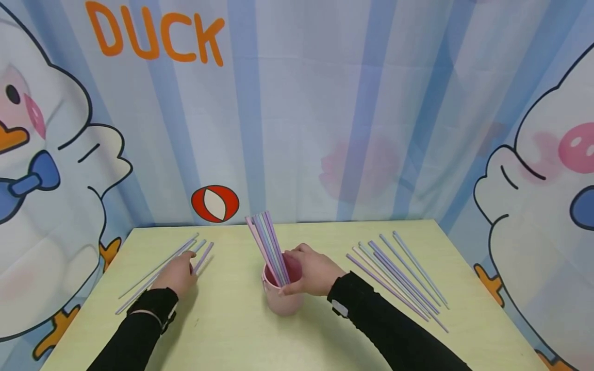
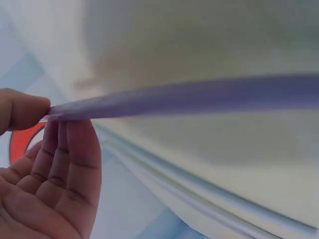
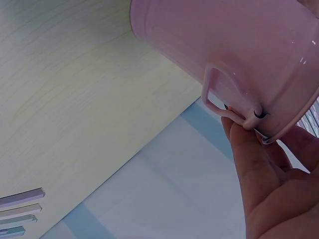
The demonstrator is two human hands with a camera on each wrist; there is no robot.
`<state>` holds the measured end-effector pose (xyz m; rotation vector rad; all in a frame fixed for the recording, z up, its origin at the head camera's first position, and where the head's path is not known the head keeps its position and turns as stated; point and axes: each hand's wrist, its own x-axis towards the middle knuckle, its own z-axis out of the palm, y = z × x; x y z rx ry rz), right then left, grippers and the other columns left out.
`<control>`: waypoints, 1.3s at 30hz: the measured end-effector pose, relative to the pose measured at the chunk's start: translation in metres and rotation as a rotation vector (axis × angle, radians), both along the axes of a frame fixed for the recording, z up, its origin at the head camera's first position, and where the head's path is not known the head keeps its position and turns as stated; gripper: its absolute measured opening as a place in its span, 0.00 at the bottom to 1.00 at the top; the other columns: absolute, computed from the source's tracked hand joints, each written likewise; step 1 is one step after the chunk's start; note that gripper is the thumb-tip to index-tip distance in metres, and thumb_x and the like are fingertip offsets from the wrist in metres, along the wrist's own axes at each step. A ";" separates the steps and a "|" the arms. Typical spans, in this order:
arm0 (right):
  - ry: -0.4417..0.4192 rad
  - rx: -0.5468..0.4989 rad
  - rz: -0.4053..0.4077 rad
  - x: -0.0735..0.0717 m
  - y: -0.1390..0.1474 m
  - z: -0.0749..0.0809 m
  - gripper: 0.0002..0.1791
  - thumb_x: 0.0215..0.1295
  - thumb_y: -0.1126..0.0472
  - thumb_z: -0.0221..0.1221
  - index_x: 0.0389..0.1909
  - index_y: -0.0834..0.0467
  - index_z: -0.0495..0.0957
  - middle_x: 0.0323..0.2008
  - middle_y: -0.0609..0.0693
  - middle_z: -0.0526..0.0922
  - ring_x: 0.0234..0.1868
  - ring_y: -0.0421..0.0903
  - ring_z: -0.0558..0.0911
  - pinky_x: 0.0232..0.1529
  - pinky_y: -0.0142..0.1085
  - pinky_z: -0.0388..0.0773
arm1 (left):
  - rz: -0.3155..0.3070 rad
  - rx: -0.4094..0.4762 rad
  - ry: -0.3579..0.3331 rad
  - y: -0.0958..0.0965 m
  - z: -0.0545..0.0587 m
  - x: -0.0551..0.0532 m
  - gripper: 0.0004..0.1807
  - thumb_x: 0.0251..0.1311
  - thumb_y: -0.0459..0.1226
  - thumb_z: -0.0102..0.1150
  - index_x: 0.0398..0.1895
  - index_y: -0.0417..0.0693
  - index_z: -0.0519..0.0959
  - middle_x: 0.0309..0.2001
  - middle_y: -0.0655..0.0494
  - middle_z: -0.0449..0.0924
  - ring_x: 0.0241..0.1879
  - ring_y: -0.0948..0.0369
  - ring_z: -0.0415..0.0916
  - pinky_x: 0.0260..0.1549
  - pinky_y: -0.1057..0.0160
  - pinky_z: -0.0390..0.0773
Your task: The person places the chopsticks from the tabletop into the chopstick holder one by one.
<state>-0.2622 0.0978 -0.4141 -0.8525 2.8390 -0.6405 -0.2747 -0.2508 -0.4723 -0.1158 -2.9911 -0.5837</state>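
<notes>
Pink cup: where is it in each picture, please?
Head: the cup is just below the middle, held by the right hand.
Left wrist: not in it.
Right wrist: the cup is big, at the top right.
Shared landmark: the table.

One cup (image 1: 282,303), two hands (image 1: 175,275) (image 1: 317,270), dozen-plus straws (image 1: 271,252)

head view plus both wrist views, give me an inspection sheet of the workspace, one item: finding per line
surface: pale wood-grain table
job's things: pink cup holding a bunch of straws; loose straws at left and loose straws at right
clutter: nothing seen
hands: left hand pinches a purple straw; right hand grips the cup by its rim
cables: nothing seen
surroundings: striped blue-and-white curtain with printed ducks and the word DUCK
</notes>
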 end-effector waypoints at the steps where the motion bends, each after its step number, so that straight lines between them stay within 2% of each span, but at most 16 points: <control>1: 0.000 0.001 -0.001 0.000 0.000 0.000 0.49 0.44 0.36 0.71 0.66 0.55 0.72 0.52 0.50 0.73 0.49 0.47 0.78 0.55 0.43 0.78 | -0.003 0.020 0.007 0.000 0.005 -0.001 0.25 0.56 0.26 0.57 0.58 0.24 0.68 0.29 0.46 0.76 0.27 0.54 0.71 0.29 0.53 0.75; 5: -0.001 -0.001 -0.004 0.000 0.000 0.001 0.49 0.43 0.36 0.71 0.66 0.55 0.72 0.52 0.50 0.73 0.49 0.47 0.79 0.55 0.43 0.78 | -0.010 0.105 0.011 0.003 0.026 -0.001 0.26 0.60 0.28 0.54 0.62 0.24 0.67 0.31 0.46 0.73 0.26 0.55 0.68 0.24 0.58 0.70; 8: 0.003 0.000 -0.003 0.000 -0.001 0.001 0.49 0.43 0.35 0.71 0.66 0.55 0.72 0.52 0.50 0.73 0.49 0.47 0.79 0.55 0.43 0.78 | -0.010 0.164 0.025 0.006 0.040 0.000 0.23 0.63 0.29 0.53 0.60 0.25 0.69 0.34 0.43 0.74 0.29 0.53 0.71 0.25 0.58 0.74; 13: 0.003 -0.005 0.002 0.001 -0.001 0.002 0.48 0.43 0.36 0.72 0.66 0.55 0.72 0.52 0.51 0.74 0.49 0.47 0.78 0.55 0.43 0.78 | 0.035 0.279 0.054 0.011 0.059 0.002 0.19 0.67 0.32 0.51 0.57 0.29 0.68 0.40 0.40 0.74 0.36 0.49 0.76 0.33 0.53 0.82; 18: 0.003 -0.010 0.004 0.001 -0.001 0.002 0.48 0.43 0.36 0.72 0.65 0.56 0.73 0.52 0.51 0.74 0.49 0.47 0.78 0.55 0.43 0.78 | 0.075 0.409 0.091 0.021 0.078 0.006 0.20 0.71 0.35 0.47 0.60 0.31 0.63 0.44 0.39 0.71 0.35 0.49 0.80 0.40 0.48 0.85; 22: 0.001 -0.009 0.001 0.001 -0.001 0.002 0.49 0.43 0.36 0.72 0.66 0.56 0.72 0.52 0.50 0.74 0.49 0.47 0.78 0.56 0.43 0.78 | 0.076 0.493 0.140 0.030 0.092 0.009 0.20 0.73 0.37 0.45 0.61 0.33 0.62 0.45 0.39 0.71 0.36 0.47 0.82 0.43 0.47 0.83; 26: -0.001 -0.008 0.003 0.001 -0.001 0.002 0.48 0.43 0.36 0.71 0.66 0.55 0.72 0.52 0.50 0.74 0.49 0.47 0.78 0.55 0.43 0.78 | 0.064 0.555 0.195 0.041 0.104 0.011 0.21 0.74 0.40 0.44 0.60 0.34 0.63 0.44 0.40 0.73 0.35 0.49 0.83 0.44 0.49 0.83; 29: 0.000 -0.007 0.006 0.001 0.000 0.002 0.48 0.44 0.36 0.71 0.65 0.55 0.73 0.52 0.50 0.73 0.49 0.46 0.78 0.55 0.42 0.78 | 0.051 0.597 0.245 0.051 0.112 0.012 0.20 0.73 0.41 0.45 0.59 0.35 0.64 0.44 0.42 0.74 0.34 0.51 0.84 0.42 0.53 0.85; 35: 0.002 -0.012 0.005 0.002 0.000 0.003 0.47 0.44 0.37 0.72 0.65 0.55 0.73 0.51 0.50 0.73 0.49 0.47 0.78 0.55 0.43 0.79 | 0.000 0.670 0.330 0.068 0.124 0.015 0.17 0.73 0.39 0.47 0.56 0.35 0.64 0.41 0.42 0.75 0.32 0.52 0.84 0.33 0.74 0.83; 39: -0.006 -0.011 -0.008 0.002 -0.001 0.002 0.48 0.43 0.36 0.72 0.66 0.55 0.72 0.51 0.49 0.73 0.49 0.47 0.78 0.55 0.42 0.78 | -0.026 0.719 0.343 0.078 0.128 0.015 0.18 0.73 0.39 0.47 0.56 0.33 0.64 0.41 0.40 0.75 0.33 0.52 0.84 0.32 0.76 0.83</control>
